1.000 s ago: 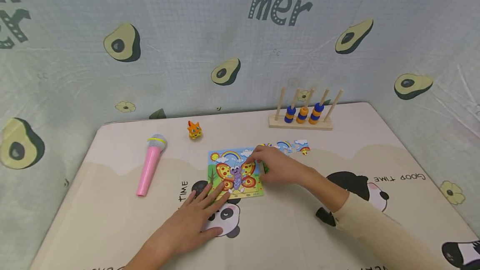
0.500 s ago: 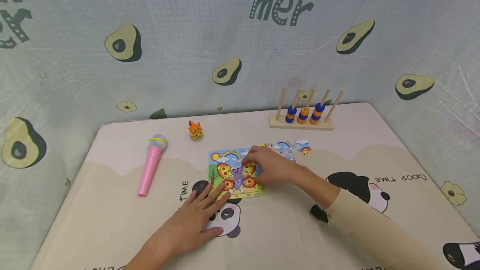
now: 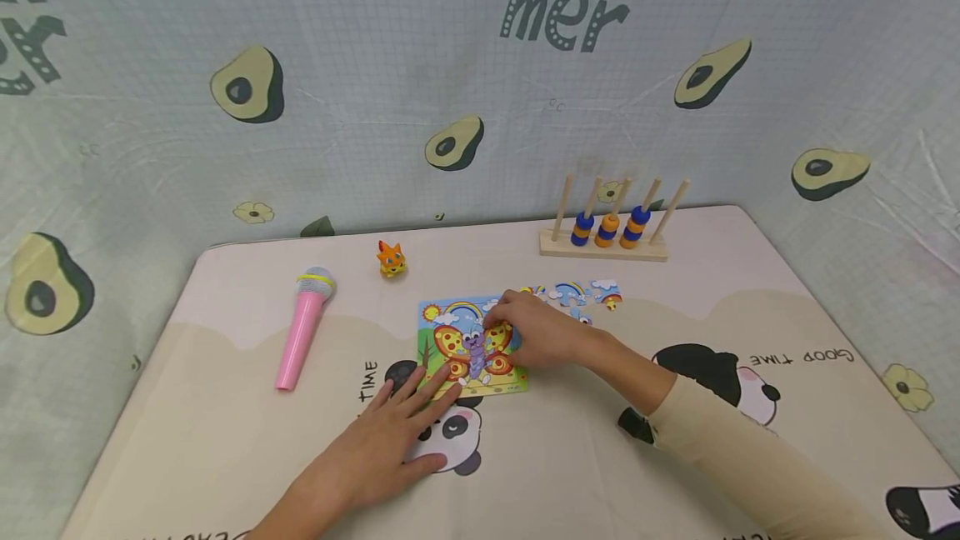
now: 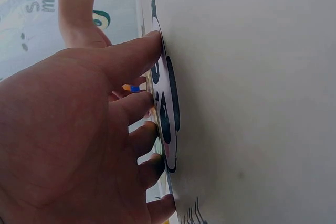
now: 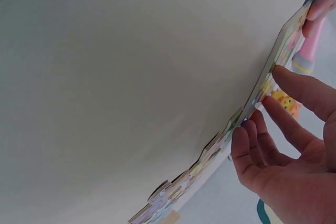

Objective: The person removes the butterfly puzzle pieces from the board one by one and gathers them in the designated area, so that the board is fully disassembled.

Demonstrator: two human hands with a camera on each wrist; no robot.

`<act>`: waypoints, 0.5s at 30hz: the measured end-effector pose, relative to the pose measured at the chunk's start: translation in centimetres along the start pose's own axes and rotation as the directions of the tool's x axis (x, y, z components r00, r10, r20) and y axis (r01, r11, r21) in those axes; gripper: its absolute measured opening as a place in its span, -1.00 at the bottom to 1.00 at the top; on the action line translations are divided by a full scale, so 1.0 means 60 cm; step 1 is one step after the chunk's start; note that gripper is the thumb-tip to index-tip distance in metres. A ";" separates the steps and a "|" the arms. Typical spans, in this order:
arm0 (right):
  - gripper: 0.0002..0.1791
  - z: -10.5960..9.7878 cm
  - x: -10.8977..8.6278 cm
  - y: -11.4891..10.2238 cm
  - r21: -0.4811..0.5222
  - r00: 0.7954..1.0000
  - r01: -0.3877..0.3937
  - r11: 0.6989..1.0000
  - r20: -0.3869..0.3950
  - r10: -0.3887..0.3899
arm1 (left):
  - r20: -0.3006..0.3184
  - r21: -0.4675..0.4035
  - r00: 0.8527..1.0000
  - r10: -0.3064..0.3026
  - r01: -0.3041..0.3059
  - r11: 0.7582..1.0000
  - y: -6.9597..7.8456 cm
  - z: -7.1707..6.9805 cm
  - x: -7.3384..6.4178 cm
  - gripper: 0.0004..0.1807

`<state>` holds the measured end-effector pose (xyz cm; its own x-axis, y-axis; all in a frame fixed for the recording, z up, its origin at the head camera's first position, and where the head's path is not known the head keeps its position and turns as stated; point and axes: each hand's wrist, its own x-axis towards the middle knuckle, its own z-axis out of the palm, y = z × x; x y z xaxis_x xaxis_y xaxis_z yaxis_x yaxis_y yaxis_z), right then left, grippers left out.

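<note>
And there lay the butterfly puzzle, right between the hands! The left hand, fingers spread straight, rested over its near-left corner; the right hand bent in at the far-right side, touching it, pinch or press impossible to tell, with loose pieces just beyond, nearer the right.

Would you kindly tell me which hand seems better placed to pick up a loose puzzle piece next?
Probably the right hand: it lies nearer the loose puzzle pieces, while the left hand touches the near-left corner of the butterfly puzzle.
</note>
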<state>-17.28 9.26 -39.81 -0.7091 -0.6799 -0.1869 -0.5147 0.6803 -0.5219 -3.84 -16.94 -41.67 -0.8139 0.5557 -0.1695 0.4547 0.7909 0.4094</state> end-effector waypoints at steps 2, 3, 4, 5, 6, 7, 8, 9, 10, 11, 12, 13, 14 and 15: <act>-0.46 0.001 0.001 0.000 0.002 1.000 -0.004 1.000 -0.002 0.004 | -0.001 0.000 1.000 0.000 0.000 1.000 0.000 0.000 0.000 -0.15; -0.46 0.001 0.001 0.000 0.003 1.000 -0.005 1.000 -0.003 0.005 | -0.002 0.000 1.000 -0.001 0.001 1.000 0.000 0.000 0.000 -0.15; -0.45 0.001 0.000 -0.001 0.005 1.000 -0.007 1.000 -0.004 0.007 | -0.002 -0.001 1.000 -0.001 0.001 1.000 0.000 0.001 0.000 -0.15; -0.45 0.001 0.000 -0.001 0.005 1.000 -0.007 1.000 -0.005 0.007 | -0.002 -0.003 1.000 -0.001 0.001 1.000 0.000 0.001 0.000 -0.15; -0.46 0.001 0.001 -0.001 0.005 1.000 -0.006 1.000 -0.005 0.006 | -0.002 -0.004 1.000 -0.001 0.001 1.000 0.000 0.001 -0.001 -0.15; -0.46 0.001 0.001 -0.001 0.005 1.000 -0.006 1.000 -0.006 0.006 | -0.002 -0.007 1.000 -0.002 0.002 1.000 0.000 0.000 -0.001 -0.15; -0.46 0.001 0.000 -0.001 0.005 1.000 -0.006 1.000 -0.008 0.006 | -0.003 -0.007 1.000 -0.002 0.002 1.000 0.000 0.000 -0.001 -0.15; -0.46 0.001 0.000 -0.001 0.005 1.000 -0.007 1.000 -0.010 0.007 | -0.002 -0.009 1.000 -0.003 0.003 1.000 0.001 0.000 -0.001 -0.15; -0.46 0.000 0.000 -0.002 0.007 1.000 -0.008 1.000 -0.011 0.008 | -0.001 -0.010 1.000 -0.004 0.004 1.000 0.001 0.000 -0.001 -0.15; -0.47 0.000 0.000 -0.002 0.006 1.000 -0.007 1.000 -0.014 0.007 | 0.000 -0.010 1.000 -0.005 0.005 1.000 0.001 0.000 -0.001 -0.15; -0.47 0.000 0.000 -0.002 0.007 1.000 -0.008 1.000 -0.016 0.008 | 0.001 -0.010 1.000 -0.007 0.007 1.000 0.001 0.000 0.000 -0.15; -0.47 0.000 0.000 -0.002 0.007 1.000 -0.009 1.000 -0.018 0.009 | 0.002 -0.011 1.000 -0.008 0.008 1.000 0.001 0.001 0.000 -0.15; -0.48 -0.001 0.000 -0.002 0.004 1.000 -0.007 1.000 -0.021 0.007 | 0.003 -0.010 1.000 -0.009 0.010 1.000 0.001 0.001 0.000 -0.15; -0.48 -0.001 0.000 -0.002 0.003 1.000 -0.006 1.000 -0.023 0.006 | 0.004 -0.011 1.000 -0.011 0.011 1.000 0.001 0.001 0.000 -0.15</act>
<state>-17.27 9.18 -39.71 -0.7229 -0.6695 -0.1707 -0.5094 0.6834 -0.5229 -3.82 -16.88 -41.72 -0.8173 0.5481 -0.1780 0.4419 0.7943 0.4170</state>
